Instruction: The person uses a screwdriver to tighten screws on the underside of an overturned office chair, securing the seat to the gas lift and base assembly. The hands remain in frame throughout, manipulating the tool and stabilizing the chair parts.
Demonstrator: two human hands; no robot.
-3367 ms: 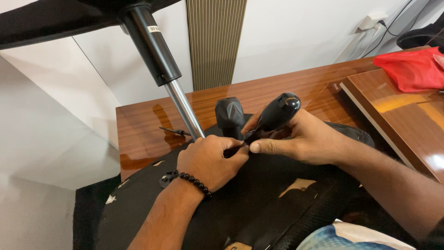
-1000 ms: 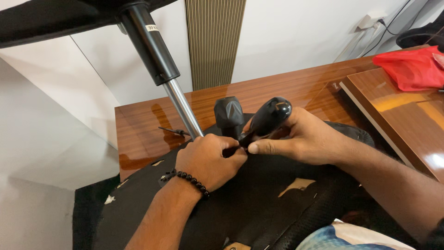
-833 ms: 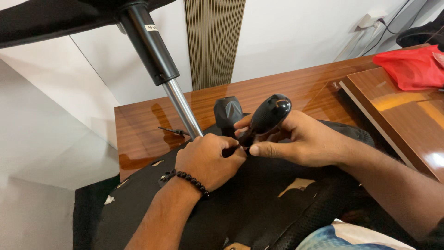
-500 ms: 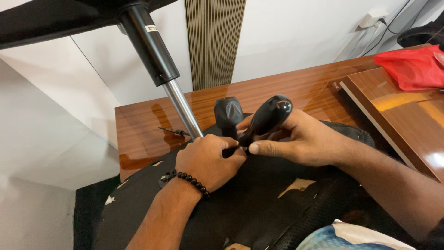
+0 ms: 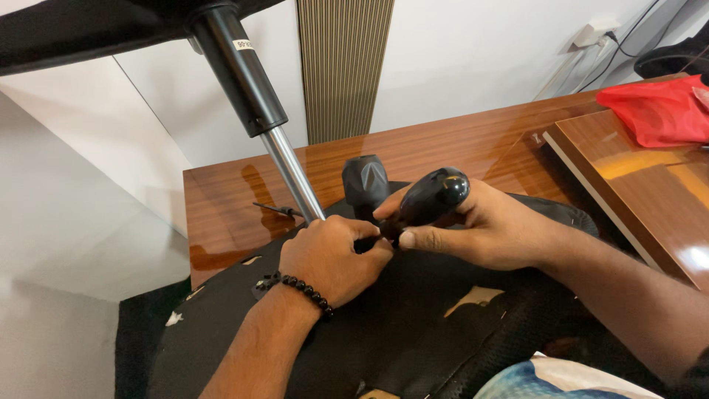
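Working, left to right, over an upturned black office chair lying on a glossy wooden table.

Floor: pale tiles at the far left, below the table's edge.

Gas cylinder (image 5: pixel 255 96): black tube with a chrome rod, slanting from the upper left down to the chair underside (image 5: pixel 413 318); the rod ends just beside the left hand.

Table (image 5: pixel 229 214): reddish, polished wood; a small dark screw-like piece (image 5: pixel 277 210) lies on it near the rod.

Left hand (image 5: pixel 332 255): curled tight, fingers folded in, pinching the dark shaft at the tool's lower end against the chair underside; a black bead bracelet (image 5: pixel 299 287) circles the wrist.

Screwdriver (image 5: pixel 427 201): black bulbous handle tilted up to the right, its tip hidden between the two hands, over the middle of the chair underside.

Right hand (image 5: pixel 480 225): wrapped around the screwdriver handle, thumb on top and index finger stretched along below it, touching the left hand's fingers.

Black knob (image 5: pixel 365 181): faceted, standing just behind the hands.

Second wooden panel (image 5: pixel 635 177): at the right, lying on the table.

Red cloth (image 5: pixel 653 107): bunched at the far right, on that panel.
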